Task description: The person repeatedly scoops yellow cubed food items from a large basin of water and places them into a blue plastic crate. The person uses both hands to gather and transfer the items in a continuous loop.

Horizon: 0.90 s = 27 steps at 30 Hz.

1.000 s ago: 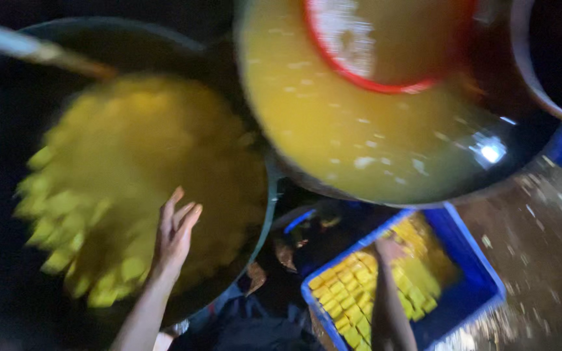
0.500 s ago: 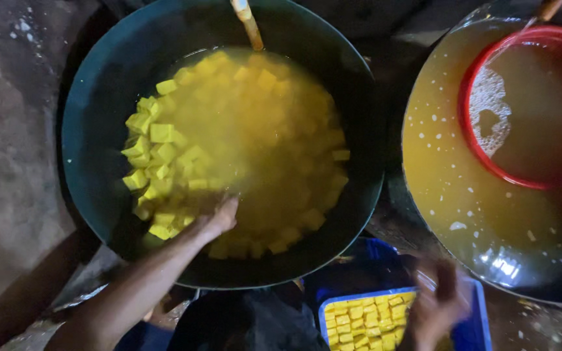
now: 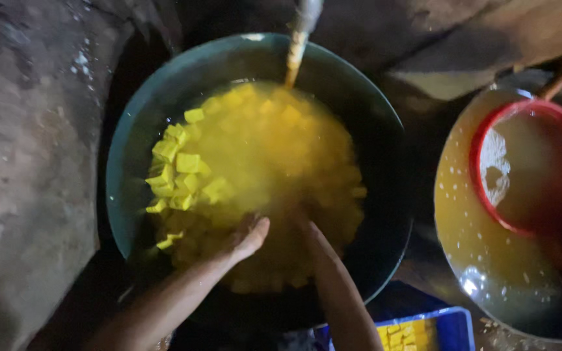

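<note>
— Where are the hands?

— Both are down in the big dark pan (image 3: 131, 162), at its near side, among yellow cubes (image 3: 180, 170) that sit in cloudy yellow liquid. The left hand (image 3: 248, 235) lies at the surface with its fingers together and slightly curled; I cannot tell whether it holds any cubes. The right hand (image 3: 307, 227) is dipped in, and blur and liquid swallow its fingers, so its grip cannot be made out either.

— Which way do the cubes lie?

— They have no single direction. The clear ones are heaped at the pan's left side, tilted every way. The rest, toward the middle and right, are smeared into a yellow haze.

— Anything else in the pan?

— A stick (image 3: 297, 45) stands in the far side, its long axis running from the top edge down into the liquid; its upper end is cut off.

— And around it?

— To the right, a second pan (image 3: 463, 247) of brownish liquid with a red bowl (image 3: 489, 195) floating in it, partly cut off. At the bottom, a blue crate (image 3: 453, 325) with more yellow cubes, mostly out of view.
</note>
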Tool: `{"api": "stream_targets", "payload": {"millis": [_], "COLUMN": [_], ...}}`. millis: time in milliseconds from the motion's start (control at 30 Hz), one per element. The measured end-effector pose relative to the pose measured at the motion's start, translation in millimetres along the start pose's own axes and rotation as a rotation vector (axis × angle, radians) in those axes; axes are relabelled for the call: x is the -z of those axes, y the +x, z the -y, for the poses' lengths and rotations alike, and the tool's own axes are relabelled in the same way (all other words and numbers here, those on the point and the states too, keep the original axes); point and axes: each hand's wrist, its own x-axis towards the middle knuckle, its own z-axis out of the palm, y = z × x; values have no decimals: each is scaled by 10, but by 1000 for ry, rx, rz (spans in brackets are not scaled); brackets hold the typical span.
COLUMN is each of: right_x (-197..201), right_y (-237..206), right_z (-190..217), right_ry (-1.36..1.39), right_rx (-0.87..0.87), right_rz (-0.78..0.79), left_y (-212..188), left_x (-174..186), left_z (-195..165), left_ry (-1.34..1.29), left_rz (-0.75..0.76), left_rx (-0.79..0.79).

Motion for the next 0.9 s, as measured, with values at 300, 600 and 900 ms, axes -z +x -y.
{"api": "stream_targets", "payload": {"millis": [300,600,900], "right_x": [650,569,550], "right_y": [937,2190,1911], "right_z": [-37,776,84], "right_ry": [309,-176,1163], "right_rx": [-38,35,173], "right_rz": [138,51,296], "left_y": [461,825,1022], "left_x": [-132,174,791], "left_z": [-253,-504,-959], "left_ry": [393,422,-415], "left_rz": [-97,-104,-180], "left_rx": [-166,-136,-196]}}
